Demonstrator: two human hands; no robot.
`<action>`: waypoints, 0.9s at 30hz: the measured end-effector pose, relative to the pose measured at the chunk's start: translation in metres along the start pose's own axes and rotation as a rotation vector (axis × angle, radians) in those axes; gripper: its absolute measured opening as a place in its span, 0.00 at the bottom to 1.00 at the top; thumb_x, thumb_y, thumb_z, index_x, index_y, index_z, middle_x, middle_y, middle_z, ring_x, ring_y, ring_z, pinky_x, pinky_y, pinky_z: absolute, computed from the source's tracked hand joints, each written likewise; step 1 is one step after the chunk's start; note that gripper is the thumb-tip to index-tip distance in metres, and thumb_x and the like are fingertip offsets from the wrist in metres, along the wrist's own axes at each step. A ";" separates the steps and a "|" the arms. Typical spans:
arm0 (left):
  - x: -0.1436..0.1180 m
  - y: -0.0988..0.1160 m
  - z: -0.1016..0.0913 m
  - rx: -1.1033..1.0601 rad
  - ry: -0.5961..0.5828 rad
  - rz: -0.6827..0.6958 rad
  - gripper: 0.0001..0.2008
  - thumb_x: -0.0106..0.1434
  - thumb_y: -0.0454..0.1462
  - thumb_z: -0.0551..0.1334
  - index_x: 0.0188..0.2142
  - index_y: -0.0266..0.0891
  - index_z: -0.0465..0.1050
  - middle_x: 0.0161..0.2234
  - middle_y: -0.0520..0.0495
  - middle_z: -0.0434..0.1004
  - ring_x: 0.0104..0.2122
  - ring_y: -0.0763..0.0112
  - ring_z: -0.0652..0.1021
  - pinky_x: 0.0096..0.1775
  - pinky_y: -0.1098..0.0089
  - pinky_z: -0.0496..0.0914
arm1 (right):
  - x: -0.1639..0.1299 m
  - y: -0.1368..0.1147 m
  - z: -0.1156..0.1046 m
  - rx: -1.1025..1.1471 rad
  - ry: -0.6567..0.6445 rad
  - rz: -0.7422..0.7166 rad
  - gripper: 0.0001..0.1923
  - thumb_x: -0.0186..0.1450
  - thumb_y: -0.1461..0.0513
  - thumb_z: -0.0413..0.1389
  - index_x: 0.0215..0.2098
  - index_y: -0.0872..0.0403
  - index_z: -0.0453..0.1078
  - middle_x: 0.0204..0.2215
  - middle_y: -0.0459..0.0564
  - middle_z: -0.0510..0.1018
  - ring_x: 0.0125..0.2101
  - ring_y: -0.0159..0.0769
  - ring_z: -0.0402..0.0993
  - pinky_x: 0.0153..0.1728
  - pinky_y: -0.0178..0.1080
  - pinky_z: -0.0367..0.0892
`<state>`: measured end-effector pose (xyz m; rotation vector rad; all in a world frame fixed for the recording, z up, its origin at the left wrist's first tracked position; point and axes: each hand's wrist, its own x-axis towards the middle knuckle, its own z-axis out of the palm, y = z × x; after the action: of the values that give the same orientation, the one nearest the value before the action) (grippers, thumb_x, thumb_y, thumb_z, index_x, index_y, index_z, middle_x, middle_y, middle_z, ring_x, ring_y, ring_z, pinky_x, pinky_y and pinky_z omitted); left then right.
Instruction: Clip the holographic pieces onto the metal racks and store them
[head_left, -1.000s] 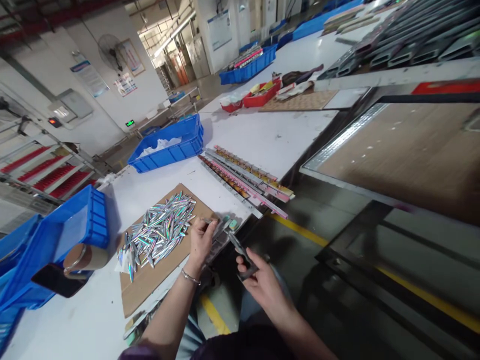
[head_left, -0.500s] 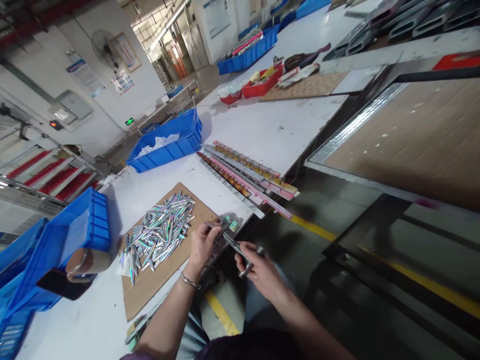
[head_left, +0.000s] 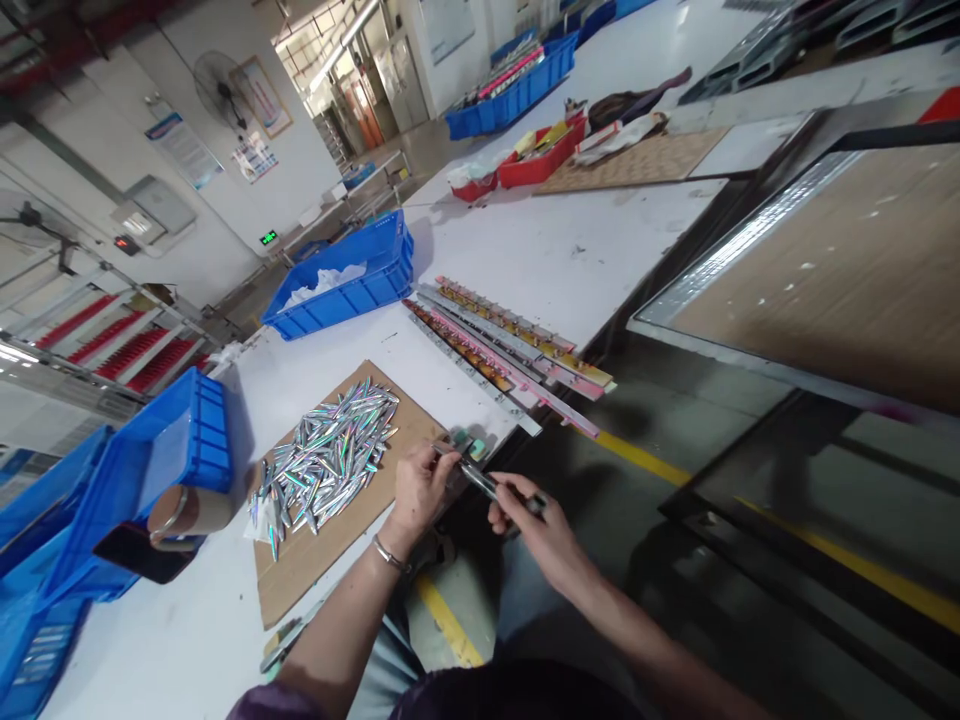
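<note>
L hand (head_left: 421,487) pinching a small shiny piece at table (head_left: 525,260) edge, beside cardboard w/ holographic lure pile (head_left: 324,460) — R hand (head_left: 534,520) grip clamped on dark pliers-like tool (head_left: 491,487), tip touching the piece.

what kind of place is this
Most likely a factory assembly floor: long white worktables carry blue parts bins, a heap of shiny holographic pieces lies on cardboard, and yellow floor lines mark the aisle.

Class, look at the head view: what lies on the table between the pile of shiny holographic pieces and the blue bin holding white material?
Only bare surface: cardboard sheet edge, then white table, between pile and blue bin.
</note>
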<state>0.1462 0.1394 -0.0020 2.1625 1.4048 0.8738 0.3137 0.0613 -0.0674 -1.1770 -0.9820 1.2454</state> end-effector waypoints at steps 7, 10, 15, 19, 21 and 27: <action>-0.001 -0.002 0.002 -0.008 0.007 0.005 0.12 0.69 0.44 0.62 0.35 0.41 0.79 0.34 0.44 0.81 0.34 0.64 0.79 0.40 0.66 0.71 | 0.004 -0.011 -0.015 -0.329 -0.062 -0.202 0.14 0.66 0.60 0.56 0.49 0.49 0.76 0.29 0.52 0.76 0.31 0.41 0.71 0.34 0.40 0.64; -0.002 -0.001 0.003 0.015 0.004 0.042 0.12 0.70 0.44 0.61 0.35 0.41 0.79 0.33 0.44 0.81 0.35 0.65 0.78 0.41 0.66 0.70 | 0.006 -0.003 -0.003 0.164 -0.149 0.122 0.19 0.66 0.46 0.55 0.40 0.53 0.75 0.19 0.44 0.68 0.19 0.33 0.62 0.21 0.34 0.57; -0.003 0.002 0.002 -0.002 0.015 0.019 0.13 0.70 0.45 0.60 0.36 0.41 0.78 0.33 0.45 0.81 0.35 0.65 0.78 0.41 0.67 0.70 | 0.000 0.002 0.002 0.302 -0.173 0.234 0.23 0.61 0.42 0.59 0.37 0.53 0.74 0.17 0.43 0.69 0.17 0.30 0.62 0.20 0.32 0.57; -0.003 0.003 0.002 0.008 0.022 0.008 0.12 0.69 0.45 0.61 0.36 0.42 0.78 0.33 0.45 0.80 0.35 0.65 0.77 0.40 0.67 0.69 | -0.004 -0.009 -0.007 -0.110 -0.109 0.008 0.20 0.65 0.45 0.57 0.45 0.50 0.74 0.21 0.44 0.75 0.22 0.35 0.71 0.26 0.36 0.65; -0.003 0.003 0.002 0.002 0.026 0.015 0.12 0.69 0.45 0.61 0.35 0.42 0.78 0.33 0.46 0.80 0.35 0.65 0.77 0.40 0.68 0.68 | -0.006 -0.013 -0.008 -0.237 -0.085 -0.034 0.19 0.66 0.46 0.55 0.45 0.48 0.74 0.23 0.45 0.77 0.24 0.38 0.74 0.27 0.37 0.66; -0.003 0.000 0.004 0.036 0.016 0.034 0.11 0.69 0.43 0.61 0.34 0.41 0.77 0.32 0.46 0.80 0.33 0.66 0.77 0.38 0.68 0.66 | -0.019 -0.009 0.001 -0.298 0.024 -0.057 0.18 0.67 0.47 0.53 0.47 0.47 0.72 0.24 0.46 0.79 0.27 0.41 0.77 0.30 0.39 0.68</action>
<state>0.1478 0.1364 -0.0052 2.2165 1.4062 0.8865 0.3125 0.0425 -0.0573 -1.3794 -1.2046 1.0611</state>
